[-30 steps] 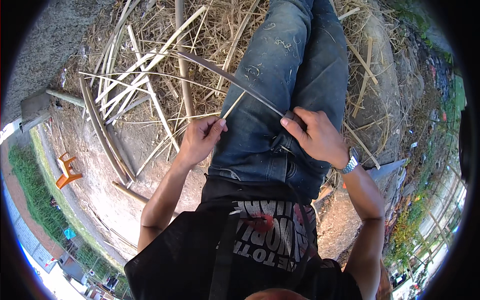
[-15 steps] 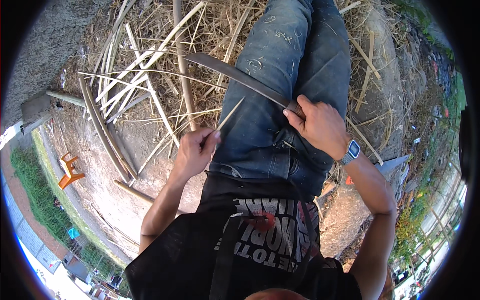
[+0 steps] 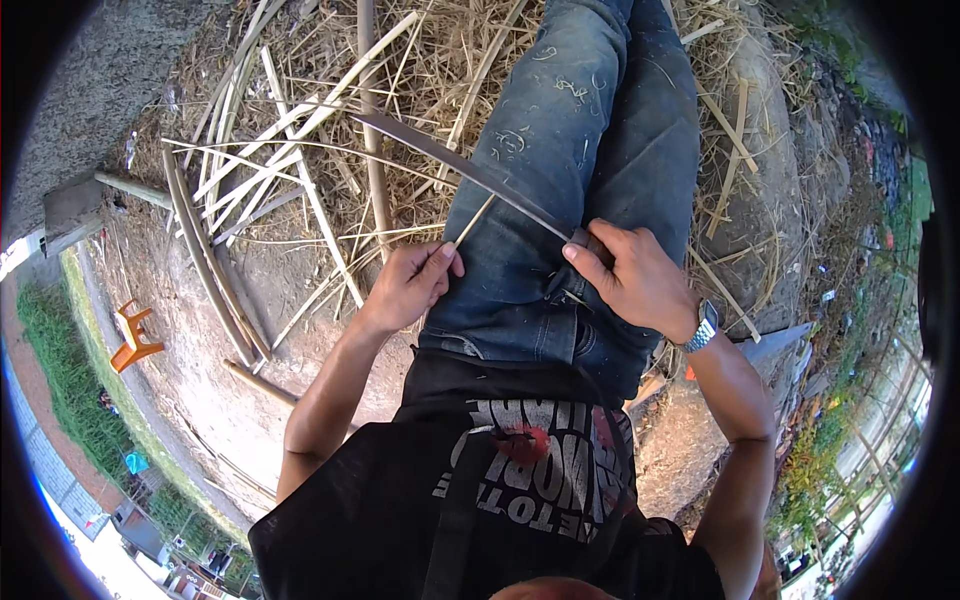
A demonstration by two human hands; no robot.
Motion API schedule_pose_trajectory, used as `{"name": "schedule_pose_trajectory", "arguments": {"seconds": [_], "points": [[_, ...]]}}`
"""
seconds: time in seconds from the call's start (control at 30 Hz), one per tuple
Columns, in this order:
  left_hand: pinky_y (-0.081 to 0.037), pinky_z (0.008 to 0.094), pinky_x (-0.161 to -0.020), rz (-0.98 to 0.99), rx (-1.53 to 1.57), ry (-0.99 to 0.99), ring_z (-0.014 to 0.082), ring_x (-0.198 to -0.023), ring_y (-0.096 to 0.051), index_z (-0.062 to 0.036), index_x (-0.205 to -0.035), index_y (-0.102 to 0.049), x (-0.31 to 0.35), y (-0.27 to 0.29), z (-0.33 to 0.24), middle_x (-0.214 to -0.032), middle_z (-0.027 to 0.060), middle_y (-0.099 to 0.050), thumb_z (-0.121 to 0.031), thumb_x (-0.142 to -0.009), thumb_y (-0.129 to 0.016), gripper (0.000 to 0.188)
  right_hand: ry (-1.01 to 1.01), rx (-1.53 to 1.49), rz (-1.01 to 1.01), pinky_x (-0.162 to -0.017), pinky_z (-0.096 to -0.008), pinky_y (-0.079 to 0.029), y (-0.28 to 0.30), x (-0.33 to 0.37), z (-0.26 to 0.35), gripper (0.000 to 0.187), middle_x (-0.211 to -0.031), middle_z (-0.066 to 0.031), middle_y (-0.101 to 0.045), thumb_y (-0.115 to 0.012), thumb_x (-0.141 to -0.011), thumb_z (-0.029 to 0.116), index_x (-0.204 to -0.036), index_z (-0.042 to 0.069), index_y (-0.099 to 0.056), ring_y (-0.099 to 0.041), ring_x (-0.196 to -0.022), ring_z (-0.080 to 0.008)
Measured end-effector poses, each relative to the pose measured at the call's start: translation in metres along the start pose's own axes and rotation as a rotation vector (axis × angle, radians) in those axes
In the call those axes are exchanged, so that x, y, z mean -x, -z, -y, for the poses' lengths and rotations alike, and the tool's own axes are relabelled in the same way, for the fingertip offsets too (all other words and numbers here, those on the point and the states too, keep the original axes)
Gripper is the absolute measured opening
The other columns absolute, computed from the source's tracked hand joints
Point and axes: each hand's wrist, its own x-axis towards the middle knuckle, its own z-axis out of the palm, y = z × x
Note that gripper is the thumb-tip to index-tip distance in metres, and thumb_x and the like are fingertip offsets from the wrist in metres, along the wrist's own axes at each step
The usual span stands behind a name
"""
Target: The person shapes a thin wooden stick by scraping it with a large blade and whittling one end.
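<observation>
My right hand (image 3: 630,275) is closed round the handle of a long machete (image 3: 465,168), above my right thigh. The dark blade points away to the far left, across my left leg. My left hand (image 3: 412,285) is closed, pinching a thin pale wooden strip (image 3: 474,222) between thumb and fingers. The strip slants up to the right over my left thigh, and its far end meets the blade's lower edge; whether they touch I cannot tell. My jeans (image 3: 545,130) carry several curled shavings.
Pale split strips (image 3: 310,190) lie crossed on straw at the far left. Long brown poles (image 3: 205,255) rest beside them, and another pole (image 3: 372,120) stretches away past my left hand. An orange plastic chair (image 3: 132,338) stands off to the left. More strips (image 3: 735,150) lie right of my legs.
My left hand has turned and risen slightly to the right. The machete blade has shifted a little left and down, and the strip's tip now meets it instead of standing apart.
</observation>
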Motion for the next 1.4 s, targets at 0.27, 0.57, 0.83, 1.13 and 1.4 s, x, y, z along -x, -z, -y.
{"name": "schedule_pose_trajectory", "arguments": {"seconds": [0.27, 0.57, 0.83, 1.13, 1.4], "points": [[-0.038, 0.0248, -0.050, 0.031, 0.009, 0.101, 0.0056, -0.054, -0.046, -0.0017, -0.088, -0.065, -0.015, -0.004, -0.004, -0.061, -0.0020, -0.051, -0.033, -0.114, -0.051, 0.043, -0.044, 0.121, -0.024, -0.067, -0.0552, -0.055, -0.011, 0.003, -0.011, 0.053, -0.070, -0.0252, -0.067, -0.060, -0.104, 0.052, -0.095, 0.000, -0.063, -0.068, -0.071, -0.0474], [-0.038, 0.0282, -0.051, -0.138, -0.137, 0.094, 0.0071, -0.054, -0.047, -0.0006, -0.088, -0.067, 0.037, 0.006, 0.011, -0.059, -0.0014, -0.051, -0.032, -0.113, -0.053, 0.043, -0.083, 0.243, 0.035, -0.063, -0.0538, -0.051, 0.000, -0.008, -0.015, 0.047, -0.070, -0.0238, -0.064, -0.065, -0.104, 0.044, -0.095, -0.002, -0.061, -0.066, -0.071, -0.0477], [-0.039, 0.0280, -0.053, -0.222, -0.259, -0.056, 0.0069, -0.056, -0.050, -0.0004, -0.090, -0.069, 0.009, -0.010, -0.005, -0.059, -0.0005, -0.053, -0.032, -0.111, -0.058, 0.040, -0.031, 0.092, 0.026, -0.062, -0.0551, -0.054, -0.002, 0.000, 0.004, 0.054, -0.065, -0.0231, -0.064, -0.060, -0.104, 0.053, -0.090, 0.000, -0.060, -0.067, -0.066, -0.0469], [-0.043, 0.0364, -0.055, -0.259, -0.390, -0.106, 0.0178, -0.054, -0.052, 0.0002, -0.090, -0.073, -0.004, -0.018, -0.018, -0.062, 0.0105, -0.060, -0.024, -0.106, -0.064, 0.030, -0.069, 0.358, 0.000, -0.058, -0.0547, -0.056, -0.020, 0.005, 0.000, 0.053, -0.065, -0.0214, -0.066, -0.059, -0.103, 0.056, -0.100, 0.003, -0.060, -0.069, -0.065, -0.0453], [-0.039, 0.0321, -0.052, -0.250, -0.365, 0.051, 0.0103, -0.052, -0.045, -0.0004, -0.087, -0.070, 0.056, 0.010, 0.006, -0.059, 0.0045, -0.053, -0.026, -0.110, -0.058, 0.036, -0.072, 0.354, -0.016, -0.059, -0.0540, -0.055, -0.012, 0.000, -0.015, 0.046, -0.068, -0.0227, -0.067, -0.065, -0.102, 0.047, -0.103, 0.002, -0.059, -0.066, -0.063, -0.0465]]}}
